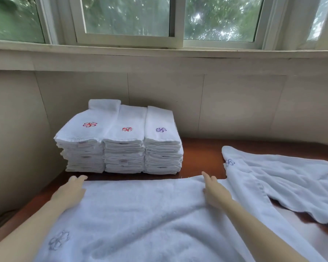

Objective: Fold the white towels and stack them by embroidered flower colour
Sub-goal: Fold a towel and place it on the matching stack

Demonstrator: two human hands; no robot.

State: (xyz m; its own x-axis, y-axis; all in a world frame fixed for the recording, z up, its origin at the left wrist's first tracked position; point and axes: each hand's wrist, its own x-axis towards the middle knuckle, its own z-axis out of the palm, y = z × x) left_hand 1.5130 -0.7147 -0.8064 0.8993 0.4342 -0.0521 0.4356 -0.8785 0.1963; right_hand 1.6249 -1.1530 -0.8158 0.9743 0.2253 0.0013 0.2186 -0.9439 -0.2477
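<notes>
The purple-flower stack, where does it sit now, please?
In the head view, the purple-flower stack is rightmost of three, beside the middle red-flower stack.

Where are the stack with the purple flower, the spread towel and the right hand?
stack with the purple flower (159,120), head view, on its top towel.
spread towel (140,214), head view, on its bare middle.
right hand (215,193), head view, on the back of the hand.

You have no readable writing in front of you. The small sewn tags (123,162) on the front edges of the folded white terry towel stacks (123,148), at the far left of the reddish-brown wooden table (201,154), are too blurred to read.
</notes>
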